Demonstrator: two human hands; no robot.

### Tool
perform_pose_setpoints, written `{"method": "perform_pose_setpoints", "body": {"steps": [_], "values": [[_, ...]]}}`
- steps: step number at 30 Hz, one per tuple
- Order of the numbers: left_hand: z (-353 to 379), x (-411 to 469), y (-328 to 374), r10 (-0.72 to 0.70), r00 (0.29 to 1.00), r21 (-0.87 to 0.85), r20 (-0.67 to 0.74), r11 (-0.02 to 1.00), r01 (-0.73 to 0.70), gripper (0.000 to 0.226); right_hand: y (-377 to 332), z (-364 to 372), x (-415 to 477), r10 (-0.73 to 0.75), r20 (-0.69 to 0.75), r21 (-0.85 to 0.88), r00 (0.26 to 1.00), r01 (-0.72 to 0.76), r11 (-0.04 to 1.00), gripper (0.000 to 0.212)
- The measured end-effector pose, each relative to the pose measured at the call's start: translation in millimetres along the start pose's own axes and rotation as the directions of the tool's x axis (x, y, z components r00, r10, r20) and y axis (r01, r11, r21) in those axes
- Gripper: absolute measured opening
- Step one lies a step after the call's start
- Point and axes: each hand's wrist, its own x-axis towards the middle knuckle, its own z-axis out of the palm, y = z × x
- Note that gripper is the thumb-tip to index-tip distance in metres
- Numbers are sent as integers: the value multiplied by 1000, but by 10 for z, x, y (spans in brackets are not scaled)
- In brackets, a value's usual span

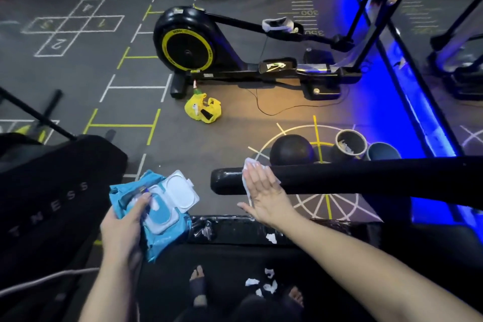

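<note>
A: Left first?

B: Left hand (122, 222), left of and below the handrail (366, 175), fingers curled round a blue wipes pack (156, 240), thumb lying across its opening. The lid is flipped up.

A: Right?

B: Right hand (264, 191) is flat, fingers straight and together, palm pressing a white wipe (249, 163) onto the handrail near its rounded left end. No pinch at all.

A: Risks?

B: The wipe is only pinned by the palm, so on a sideways stroke it could bunch up, slide out and drop. It may also shred on the padding: white scraps (261, 285) lie below the handrail by the person's feet. The pack is held one-handed with the lid open, so it could slip, or the sheets could dry out. The wipe covers one small patch, so the far right stretch of the handrail is likely to get missed.

A: Writing, left to right?

B: "TNESS" in pale letters on the black cover (52, 204), far left of the handrail; the start is cut off. Floor grid (57, 43) beyond the handrail shows a "2"; the other digits are shaky. The flywheel (188, 39) has a yellow ring with what looks like "MBH". Floor scale (309, 12) reads "300" and "350", upside down. The pack's print is unreadable.
</note>
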Motion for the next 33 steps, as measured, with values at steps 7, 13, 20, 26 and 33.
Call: {"method": "perform_pose_setpoints", "body": {"steps": [7,13,20,26,33], "values": [[-89,903,166,-69,984,49,167,997,62,32,-734,-51,510,157,-3,-57,988,-157,986,82],[-13,1241,105,-120,939,179,322,982,64,27,-992,-86,926,106,3,-76,994,-106,991,44],[81,1313,158,-190,901,249,391,964,95,25,-1011,-97,958,-144,55,-304,988,154,940,42],[77,1330,217,-172,900,305,400,951,46,25,-815,132,605,24,-410,-85,912,-64,994,39],[35,1245,185,-135,911,281,390,959,21,25,-578,119,130,817,-280,470,505,-669,575,50]]}}
